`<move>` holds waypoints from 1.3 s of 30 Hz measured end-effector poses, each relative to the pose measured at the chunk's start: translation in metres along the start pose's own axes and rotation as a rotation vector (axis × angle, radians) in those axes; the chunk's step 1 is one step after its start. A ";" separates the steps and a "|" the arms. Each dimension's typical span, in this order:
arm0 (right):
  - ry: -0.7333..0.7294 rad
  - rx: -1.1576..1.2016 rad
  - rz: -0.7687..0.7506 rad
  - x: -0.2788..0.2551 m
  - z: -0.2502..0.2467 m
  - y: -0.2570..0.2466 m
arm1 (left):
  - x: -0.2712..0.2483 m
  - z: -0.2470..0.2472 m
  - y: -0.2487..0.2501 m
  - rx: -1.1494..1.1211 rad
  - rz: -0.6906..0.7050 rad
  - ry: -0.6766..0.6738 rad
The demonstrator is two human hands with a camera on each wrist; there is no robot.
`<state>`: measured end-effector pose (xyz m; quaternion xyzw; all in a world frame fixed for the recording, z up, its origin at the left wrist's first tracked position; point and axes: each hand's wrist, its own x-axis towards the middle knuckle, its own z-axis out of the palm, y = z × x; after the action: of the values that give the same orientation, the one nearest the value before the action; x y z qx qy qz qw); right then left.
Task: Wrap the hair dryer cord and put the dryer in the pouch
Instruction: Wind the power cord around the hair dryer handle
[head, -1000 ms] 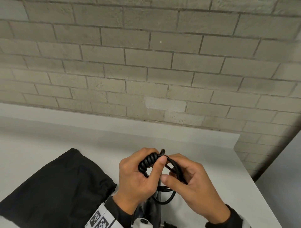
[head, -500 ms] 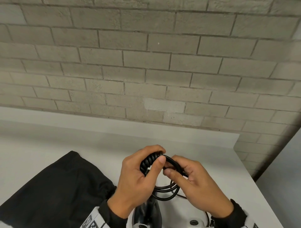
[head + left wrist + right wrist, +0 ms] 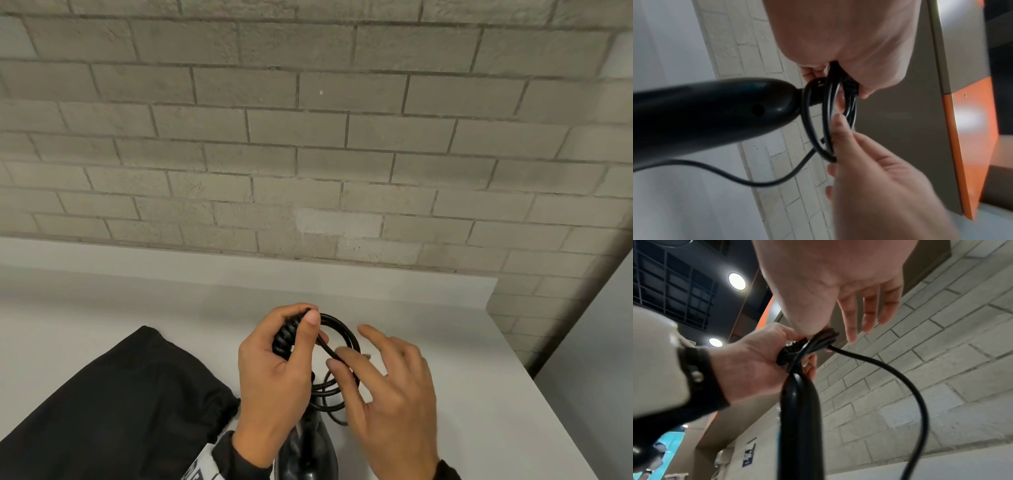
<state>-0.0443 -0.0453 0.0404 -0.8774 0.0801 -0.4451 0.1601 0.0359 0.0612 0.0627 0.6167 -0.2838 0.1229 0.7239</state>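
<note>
Several loops of thin black cord (image 3: 337,346) are gripped by the left hand (image 3: 274,373) above the white table's (image 3: 479,411) near edge, over the black plastic hair dryer (image 3: 306,452). The right hand (image 3: 387,390) is spread, its thumb (image 3: 342,371) touching the loops. The black fabric pouch (image 3: 120,411) is laid at the near left corner.

Two hands are showing above the desk (image 3: 102,308): one left hand (image 3: 274,377) at about 6 o'clock and one right hand (image 3: 394,394) just toward 3 o'clock of it. One black hair dryer (image 3: 305,452) is sitting under them, trailing one cord (image 3: 339,325). One black pouch (image 3: 113,404) is lying toward 8 o'clock. Two round ceiling lights (image 3: 737,281) are glowing in the right wrist view.
</note>
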 end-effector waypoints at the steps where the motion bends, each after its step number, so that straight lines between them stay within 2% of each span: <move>1: -0.022 0.001 0.030 -0.001 -0.002 -0.005 | 0.001 0.001 0.000 0.017 0.020 0.010; 2: -0.051 0.047 0.100 -0.001 -0.004 -0.012 | 0.002 0.002 0.000 0.039 0.044 0.020; 6: -0.328 0.532 0.620 0.013 -0.024 -0.025 | 0.006 0.001 -0.006 0.106 0.104 0.043; 10: -0.458 1.018 0.857 0.028 -0.047 -0.015 | 0.007 0.000 -0.009 0.157 0.153 0.000; 12: -0.466 1.069 0.827 0.024 -0.052 -0.009 | 0.010 0.001 -0.011 0.157 0.167 -0.009; 15: -0.402 0.831 0.617 0.011 -0.055 0.000 | 0.015 0.000 -0.011 0.136 0.179 -0.014; 16: -0.417 0.818 0.582 0.007 -0.056 0.003 | 0.015 0.000 -0.012 0.131 0.183 -0.016; 19: -0.492 0.961 0.606 0.002 -0.055 0.006 | 0.016 -0.001 -0.013 0.125 0.177 -0.028; 23: -0.543 0.950 0.597 0.007 -0.067 0.016 | 0.013 0.001 -0.013 0.130 0.179 -0.063; 26: -0.611 1.078 0.625 0.008 -0.071 0.025 | 0.009 0.006 -0.010 0.114 0.199 -0.100; 30: -0.495 1.444 0.626 -0.006 -0.060 0.041 | 0.011 0.010 -0.012 0.104 0.176 -0.089; 33: -0.387 1.519 0.541 -0.022 -0.047 0.060 | 0.017 0.002 -0.016 0.112 0.154 -0.059; 36: -0.419 1.651 0.445 -0.036 -0.039 0.061 | 0.020 -0.003 -0.017 0.128 0.160 -0.058; 38: -0.507 1.539 0.564 -0.041 -0.040 0.055 | 0.021 -0.006 -0.018 0.132 0.154 -0.046; 39: -0.487 1.392 0.630 -0.045 -0.044 0.056 | 0.022 -0.007 -0.019 0.132 0.149 -0.041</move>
<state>-0.1058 -0.0937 0.0110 -0.5848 -0.0093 -0.1226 0.8018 0.0652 0.0603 0.0585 0.6428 -0.3347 0.1823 0.6645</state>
